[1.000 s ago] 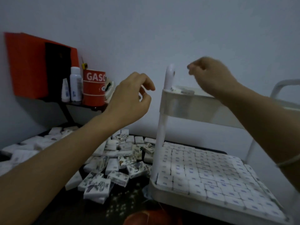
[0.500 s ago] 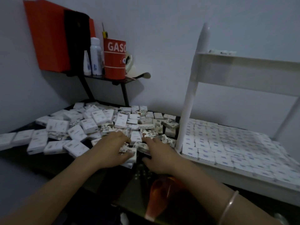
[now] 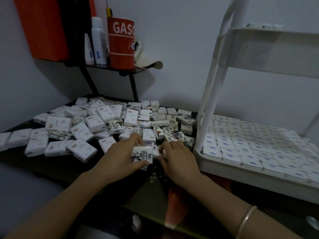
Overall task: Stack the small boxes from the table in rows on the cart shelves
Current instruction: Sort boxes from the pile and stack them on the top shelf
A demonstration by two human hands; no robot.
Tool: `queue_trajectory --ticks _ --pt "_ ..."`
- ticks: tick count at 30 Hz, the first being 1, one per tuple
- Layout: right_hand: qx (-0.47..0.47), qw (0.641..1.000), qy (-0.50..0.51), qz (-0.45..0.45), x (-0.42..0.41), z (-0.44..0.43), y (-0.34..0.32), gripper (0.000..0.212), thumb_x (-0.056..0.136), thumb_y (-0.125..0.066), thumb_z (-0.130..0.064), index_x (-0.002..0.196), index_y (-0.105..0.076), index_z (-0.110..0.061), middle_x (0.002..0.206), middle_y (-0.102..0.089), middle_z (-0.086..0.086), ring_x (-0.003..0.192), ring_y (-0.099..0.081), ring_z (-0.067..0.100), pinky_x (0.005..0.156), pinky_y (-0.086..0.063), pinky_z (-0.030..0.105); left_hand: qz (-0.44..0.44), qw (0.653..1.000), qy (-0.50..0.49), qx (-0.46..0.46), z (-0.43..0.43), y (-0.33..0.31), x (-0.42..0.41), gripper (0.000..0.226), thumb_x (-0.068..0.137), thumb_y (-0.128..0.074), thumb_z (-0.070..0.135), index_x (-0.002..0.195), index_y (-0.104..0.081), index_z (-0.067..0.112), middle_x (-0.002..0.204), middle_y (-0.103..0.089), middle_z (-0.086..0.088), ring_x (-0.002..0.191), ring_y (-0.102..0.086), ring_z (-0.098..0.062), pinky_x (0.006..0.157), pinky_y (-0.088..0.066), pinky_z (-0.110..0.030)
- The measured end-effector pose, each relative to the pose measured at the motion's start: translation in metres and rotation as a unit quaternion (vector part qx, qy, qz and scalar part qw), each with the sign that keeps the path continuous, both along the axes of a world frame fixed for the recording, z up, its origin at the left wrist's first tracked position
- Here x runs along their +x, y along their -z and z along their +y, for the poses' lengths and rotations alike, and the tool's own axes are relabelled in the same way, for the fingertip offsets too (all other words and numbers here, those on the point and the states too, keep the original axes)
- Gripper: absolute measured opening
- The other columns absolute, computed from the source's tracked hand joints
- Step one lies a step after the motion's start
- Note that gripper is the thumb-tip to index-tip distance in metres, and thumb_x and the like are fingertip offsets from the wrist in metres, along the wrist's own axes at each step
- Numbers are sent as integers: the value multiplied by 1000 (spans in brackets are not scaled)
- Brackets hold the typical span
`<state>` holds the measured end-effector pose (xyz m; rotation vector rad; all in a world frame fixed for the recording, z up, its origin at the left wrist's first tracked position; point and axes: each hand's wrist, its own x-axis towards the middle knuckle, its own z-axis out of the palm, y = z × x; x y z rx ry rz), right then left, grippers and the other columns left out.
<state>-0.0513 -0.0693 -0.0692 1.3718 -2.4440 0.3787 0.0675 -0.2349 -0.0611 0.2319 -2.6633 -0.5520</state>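
Left hand (image 3: 120, 157) grips a printed box (image 3: 142, 155), thumb under and fingers curled over it, at the near edge of the table (image 3: 57, 168). Right hand (image 3: 179, 161) sits just beside it with fingertips curled in against the same spot; it's too blurred for me to tell whether it has hold of anything. A second ago both hands were up at the top shelf (image 3: 267, 50). They have since dropped to the table, so I'd say one placing is over and the next pick is under way.

Behind the hands the pile (image 3: 86, 125) lies loose and jumbled across the table, so plenty is left to move. To the right, the lower shelf (image 3: 224, 167) is already packed with tidy rows. Higher and further back, only a few boxes show over the top shelf's rim, so this box probably belongs up there.
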Motion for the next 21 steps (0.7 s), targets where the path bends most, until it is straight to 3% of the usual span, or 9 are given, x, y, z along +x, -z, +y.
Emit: queue_trajectory --ticks 2,5,7,9,12,15,17,19,21 --pt "-22 999 14 -41 -2 -1 1 38 90 -56 -51 116 -50 -24 117 -54 -2 112 -45 18 87 -44 32 6 999 11 36 2 0 1 48 76 -72 53 107 -37 47 92 -63 19 74 -61 4 63 -52 -25" --pt "-50 986 42 -152 -5 2 -2 66 78 -67 -60 129 -47 -24 123 -50 -2 116 -46 17 92 -46 32 22 996 24 78 3 -1 3 39 83 -70 41 113 -46 47 99 -64 23 84 -60 12 65 -48 -13" --pt "-38 982 46 -179 -6 5 -4 73 73 -70 -62 132 -49 -24 126 -48 0 119 -46 17 96 -45 33 23 994 22 103 2 -3 4 33 86 -68 36 113 -51 44 104 -65 22 87 -60 13 65 -46 -8" --pt "-24 979 39 -198 -5 10 -5 68 73 -72 -59 127 -51 -26 124 -46 -1 116 -47 16 94 -46 33 24 991 16 133 1 -5 5 31 88 -66 32 113 -52 45 107 -65 19 83 -64 6 63 -48 -10" --pt "-41 966 19 -255 -1 20 -7 54 75 -77 -47 114 -43 -27 119 -47 -4 105 -50 11 87 -47 28 20 987 4 157 2 -11 7 29 90 -62 33 111 -51 51 108 -60 22 78 -68 -14 67 -56 -28" --pt "-96 940 -4 -326 4 34 -19 51 77 -77 -41 110 -39 -29 111 -56 -4 95 -62 16 84 -53 33 34 988 13 151 7 -24 8 29 89 -65 32 104 -52 53 101 -63 21 85 -65 1 66 -53 -21" --pt "-139 908 -29 -395 8 47 -33 51 75 -79 -41 108 -41 -34 100 -55 -7 77 -70 20 68 -59 37 54 985 26 164 12 -39 7 29 86 -70 31 102 -54 49 97 -67 15 79 -67 3 59 -54 -17" --pt "-180 874 -63 -447 13 62 -49 54 74 -80 -38 112 -43 -41 120 -50 -6 65 -71 18 49 -55 28 85 980 25 177 18 -62 5 29 81 -74 35 100 -54 45 98 -67 15 83 -65 9 60 -53 -13" --pt "-207 878 -87 -423 16 77 -66 58 74 -78 -42 120 -43 -51 137 -43 -10 75 -69 11 54 -54 27 124 973 29 190 27 -90 -1 31 77 -76 36 98 -53 39 101 -68 15 88 -66 5 71 -57 -21"
